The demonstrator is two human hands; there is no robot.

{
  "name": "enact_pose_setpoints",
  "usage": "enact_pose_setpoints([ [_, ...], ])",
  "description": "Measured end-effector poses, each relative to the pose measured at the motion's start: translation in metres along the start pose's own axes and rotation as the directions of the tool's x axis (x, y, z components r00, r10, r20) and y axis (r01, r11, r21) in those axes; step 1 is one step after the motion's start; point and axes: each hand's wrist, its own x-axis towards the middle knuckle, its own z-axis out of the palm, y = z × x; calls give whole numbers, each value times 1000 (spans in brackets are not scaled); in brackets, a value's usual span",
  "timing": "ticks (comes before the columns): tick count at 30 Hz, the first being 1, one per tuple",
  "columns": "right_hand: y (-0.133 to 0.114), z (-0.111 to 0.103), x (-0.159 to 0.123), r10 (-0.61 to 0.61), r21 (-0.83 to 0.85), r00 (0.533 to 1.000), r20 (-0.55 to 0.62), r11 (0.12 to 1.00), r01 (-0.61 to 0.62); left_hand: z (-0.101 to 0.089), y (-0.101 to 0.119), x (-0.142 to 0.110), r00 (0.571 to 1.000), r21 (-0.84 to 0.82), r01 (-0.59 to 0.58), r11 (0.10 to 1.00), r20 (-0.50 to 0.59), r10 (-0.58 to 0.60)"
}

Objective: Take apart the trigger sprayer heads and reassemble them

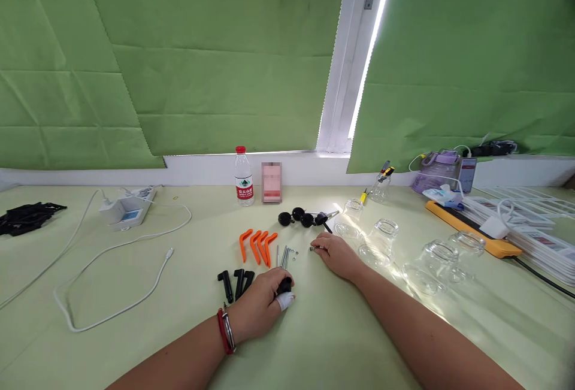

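Note:
My left hand [259, 301], its thumb wrapped in white, is closed round a black rounded piece [284, 286] low over the table. Just beyond it lie several long thin metal bolts [284, 257] and several tiny nuts [293, 251]. Black L-shaped pieces [226, 285] rest to its left, partly hidden by the hand. Behind them, orange bent pieces [262, 247] lie in a row. At the fingertips of my right hand [336, 253] are small metal parts [316, 248], too small to name. Black round pieces with stems [307, 218] lie farther back.
Upturned glass cups [380, 243] stand right of my right hand. A water bottle [244, 180] and a pink-screened upright object [272, 183] stand at the back. A white cable [114, 240] with a power strip [130, 207] lies left; an orange-edged case [471, 231] lies right.

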Motion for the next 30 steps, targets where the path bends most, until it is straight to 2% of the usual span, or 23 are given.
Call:
enact_pose_setpoints([
  [10, -34, 6, -12, -115, -96, 973, 199, 986, 136, 2, -3, 2, 1000, -31, 2, 1000, 11, -2],
  [13, -40, 7, -14, -142, -59, 968, 206, 986, 157, 2, -2, 2, 1000, -26, -5, 1000, 19, 6],
  [15, -41, 8, -14, -159, 25, 969, 187, 987, 157, 1, -2, 2, 1000, -23, -5, 1000, 23, 6],
  [17, -39, 8, -13, -148, 155, 977, 150, 980, 125, 1, 0, 2, 1000, -22, -2, 1000, 27, 3],
  [21, -31, 7, -12, -20, 421, 988, 151, 906, -46, 0, 1, 2, 1000, -22, 0, 1000, 27, 0],
  [30, -14, 3, -9, -5, 640, 949, 314, 740, -208, 0, 0, 2, 999, -48, 1, 999, 36, 1],
])
